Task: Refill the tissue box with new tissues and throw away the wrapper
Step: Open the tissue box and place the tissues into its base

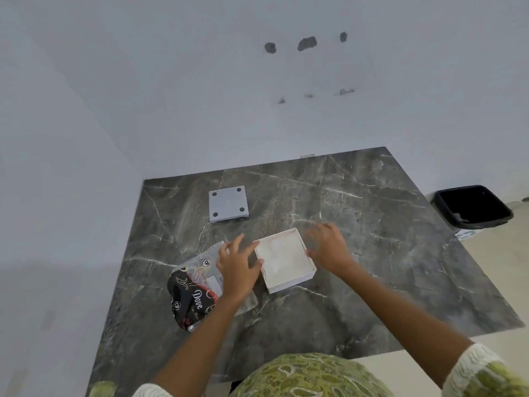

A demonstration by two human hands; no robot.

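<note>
A square white tissue box [297, 282] stands with its open side up on the dark marble table [386, 253], and white tissues [282, 257] lie inside it. My left hand [237, 265] hovers at the box's left edge, fingers spread, holding nothing. My right hand [329, 245] is at the box's right edge, fingers spread and blurred. The plastic tissue wrapper [191, 293], black, red and clear with "Dove" printed on it, lies flat on the table to the left, partly under my left wrist. The box's grey base plate [228, 203], with a dark pad at each corner, lies farther back.
A black waste bin [473, 207] stands on the floor beyond the table's right edge. White walls close off the back and left sides of the table. My green patterned clothing [312, 376] fills the bottom of the view.
</note>
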